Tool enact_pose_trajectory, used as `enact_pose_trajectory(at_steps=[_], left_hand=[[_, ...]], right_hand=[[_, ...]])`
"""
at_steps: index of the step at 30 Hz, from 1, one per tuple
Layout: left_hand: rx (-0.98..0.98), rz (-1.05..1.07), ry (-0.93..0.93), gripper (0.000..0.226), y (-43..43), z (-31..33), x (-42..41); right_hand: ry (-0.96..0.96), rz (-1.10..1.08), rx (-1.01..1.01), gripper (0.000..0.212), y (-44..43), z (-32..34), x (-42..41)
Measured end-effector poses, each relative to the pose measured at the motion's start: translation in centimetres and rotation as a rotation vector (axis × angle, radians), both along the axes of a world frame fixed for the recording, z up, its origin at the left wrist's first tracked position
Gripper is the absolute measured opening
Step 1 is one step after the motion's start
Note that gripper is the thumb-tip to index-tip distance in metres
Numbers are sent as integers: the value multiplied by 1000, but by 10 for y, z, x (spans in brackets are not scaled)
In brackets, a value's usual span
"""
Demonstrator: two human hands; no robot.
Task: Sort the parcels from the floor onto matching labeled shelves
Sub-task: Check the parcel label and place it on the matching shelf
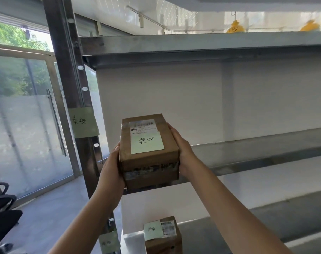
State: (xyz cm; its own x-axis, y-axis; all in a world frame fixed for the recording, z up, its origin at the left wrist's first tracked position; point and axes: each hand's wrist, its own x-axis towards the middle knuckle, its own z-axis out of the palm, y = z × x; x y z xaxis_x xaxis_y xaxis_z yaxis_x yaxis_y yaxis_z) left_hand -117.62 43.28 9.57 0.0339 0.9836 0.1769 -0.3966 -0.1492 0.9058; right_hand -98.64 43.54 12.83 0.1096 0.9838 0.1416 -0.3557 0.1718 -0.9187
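Gripped from both sides, the parcel is held up at chest height. The left hand is pressed to its left face with the thumb hooked at the top edge, its fingers hidden behind the box. The right hand is wrapped along the right face, fingertips curled at the upper rim. The box is kept level with its top turned toward the camera, so the green note can be read. The handwriting on it looks the same as that on the green label taped to the shelf upright, just to the left. A match is being checked, it seems, before anything is set down.

Both forearms are stretched forward and upward with the elbows low and the wrists angled in toward the box. The parcel is carried in front of the lip of the middle shelf, at its left end, and has not yet been rested on it. A lift over the lip and a push inward would likely be needed next.

Below, a second parcel sits on the lower shelf – another label is seen beside it, too blurred to be read.
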Motion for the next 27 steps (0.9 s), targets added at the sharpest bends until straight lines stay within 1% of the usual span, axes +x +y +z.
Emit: enact_pose_trajectory(at_steps=[3,7,12,18,21,23,25,27], left_hand=[[-52,-11,0,48,9,-3,1],[-82,6,29,36,19,-3,0],[-126,38,49,35,26,-5,0],[-172,77,58,32,36,-9,7],[-217,102,81,33,41,-7,9],[-237,116,99,38,46,-8,11],[-255,138,125,46,50,-13,13],[-251,155,136,45,54,-18,13]], right_hand=[[7,12,-28,34,13,-4,1],[41,15,-57,33,27,-14,1],[52,24,-100,37,44,-21,-1],[46,-7,-123,37,59,-25,2],[47,-24,-147,40,68,-28,2],[50,-40,-186,44,73,-30,0],[48,-51,-206,44,77,-32,-1],[43,-73,-204,44,80,-33,-1]])
